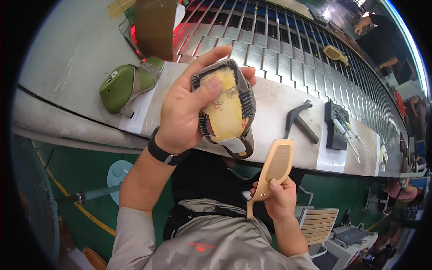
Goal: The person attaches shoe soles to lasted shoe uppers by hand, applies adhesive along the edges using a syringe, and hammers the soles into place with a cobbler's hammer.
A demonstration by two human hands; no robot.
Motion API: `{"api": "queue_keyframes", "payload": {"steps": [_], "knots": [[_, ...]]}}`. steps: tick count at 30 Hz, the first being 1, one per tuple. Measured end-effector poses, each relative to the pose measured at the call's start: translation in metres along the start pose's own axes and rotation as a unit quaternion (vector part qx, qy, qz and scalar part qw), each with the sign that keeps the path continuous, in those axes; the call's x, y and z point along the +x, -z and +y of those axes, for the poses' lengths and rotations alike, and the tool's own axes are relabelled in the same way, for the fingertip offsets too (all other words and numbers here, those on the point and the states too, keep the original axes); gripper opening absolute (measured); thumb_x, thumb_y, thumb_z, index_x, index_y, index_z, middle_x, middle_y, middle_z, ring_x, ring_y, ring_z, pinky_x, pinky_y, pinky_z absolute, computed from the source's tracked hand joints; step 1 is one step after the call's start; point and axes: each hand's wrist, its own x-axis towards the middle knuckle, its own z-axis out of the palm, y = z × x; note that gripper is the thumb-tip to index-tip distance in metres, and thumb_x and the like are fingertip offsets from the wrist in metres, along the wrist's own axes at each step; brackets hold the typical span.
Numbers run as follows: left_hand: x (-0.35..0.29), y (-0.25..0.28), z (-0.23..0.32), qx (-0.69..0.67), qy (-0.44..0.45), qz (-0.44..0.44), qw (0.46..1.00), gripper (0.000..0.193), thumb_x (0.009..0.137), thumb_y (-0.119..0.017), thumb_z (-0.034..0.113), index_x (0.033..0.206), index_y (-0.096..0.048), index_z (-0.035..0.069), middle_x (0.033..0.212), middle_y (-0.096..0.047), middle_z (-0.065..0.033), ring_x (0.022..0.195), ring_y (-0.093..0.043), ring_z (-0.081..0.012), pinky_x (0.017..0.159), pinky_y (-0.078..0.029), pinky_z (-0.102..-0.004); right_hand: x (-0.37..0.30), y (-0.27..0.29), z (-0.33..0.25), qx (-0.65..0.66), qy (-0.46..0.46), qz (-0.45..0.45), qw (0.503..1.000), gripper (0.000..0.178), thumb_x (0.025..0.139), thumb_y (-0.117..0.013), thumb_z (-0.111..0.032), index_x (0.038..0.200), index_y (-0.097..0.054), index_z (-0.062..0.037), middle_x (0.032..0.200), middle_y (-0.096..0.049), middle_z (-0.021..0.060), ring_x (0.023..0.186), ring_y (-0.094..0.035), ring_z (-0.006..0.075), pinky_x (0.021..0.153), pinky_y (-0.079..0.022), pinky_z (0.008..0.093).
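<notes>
My left hand (184,103), with a black band at the wrist, is closed round an upturned shoe (225,110) above the bench edge. Its underside has a yellowish middle and a rough, dark bristly border, and my thumb lies across it. Lower and to the right, my right hand (281,193) grips a tan shoe sole (276,164) by its narrow end, thumb on top. The sole is tilted, with its broad end up. Left of my left hand, a green shoe last (119,90) with grey fuzzy material lies on the bench.
A dark-handled hammer (301,123) lies on the bench (274,101), left of a black block (335,123) and slim pen-like tools (351,135). Beyond runs a metal roller conveyor (265,51) carrying another tan sole (335,53). A slatted chair (319,222) stands right; a co-worker (384,40) is far right.
</notes>
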Motion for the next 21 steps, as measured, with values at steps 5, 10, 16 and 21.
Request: {"api": "queue_keyframes", "payload": {"steps": [5, 10, 16, 21], "knots": [[-0.004, -0.021, -0.013, 0.075, -0.005, -0.094, 0.993, 0.045, 0.108, -0.055, 0.014, 0.150, -0.046, 0.002, 0.142, -0.059, -0.0319, 0.134, -0.059, -0.0409, 0.108, -0.054, -0.0505, 0.004, -0.034, -0.023, -0.160, 0.180, -0.114, 0.964, 0.024, 0.104, -0.067, -0.016, 0.108, -0.071, 0.0071, 0.093, -0.076, 0.0136, 0.082, -0.072, 0.0198, 0.072, -0.058, 0.0350], [-0.018, -0.040, -0.011, 0.109, 0.034, -0.099, 0.988, 0.066, 0.110, -0.047, 0.050, 0.147, -0.046, -0.005, 0.142, -0.060, -0.0295, 0.133, -0.061, -0.0374, 0.111, -0.050, -0.0466, 0.021, -0.081, -0.043, -0.156, 0.229, -0.145, 0.950, 0.021, 0.105, -0.067, -0.013, 0.102, -0.075, 0.0059, 0.077, -0.073, 0.0040, 0.064, -0.060, 0.0046, 0.056, -0.046, 0.0240], [-0.019, -0.040, -0.006, 0.068, 0.055, -0.100, 0.991, 0.106, 0.088, -0.067, 0.075, 0.151, -0.042, -0.007, 0.144, -0.059, -0.0282, 0.135, -0.059, -0.0338, 0.110, -0.052, -0.0449, 0.027, -0.084, -0.042, -0.194, 0.262, -0.136, 0.935, 0.024, 0.105, -0.067, -0.016, 0.101, -0.076, 0.0062, 0.072, -0.071, 0.0026, 0.062, -0.059, 0.0044, 0.054, -0.046, 0.0236], [-0.023, -0.040, -0.006, 0.108, 0.070, -0.083, 0.988, 0.105, 0.078, -0.088, 0.056, 0.150, -0.044, -0.007, 0.143, -0.059, -0.0280, 0.136, -0.059, -0.0338, 0.110, -0.052, -0.0445, 0.022, -0.083, -0.050, -0.231, 0.220, -0.148, 0.936, 0.027, 0.105, -0.067, -0.021, 0.103, -0.074, 0.0048, 0.091, -0.073, 0.0050, 0.079, -0.061, 0.0088, 0.070, -0.049, 0.0262]]}}
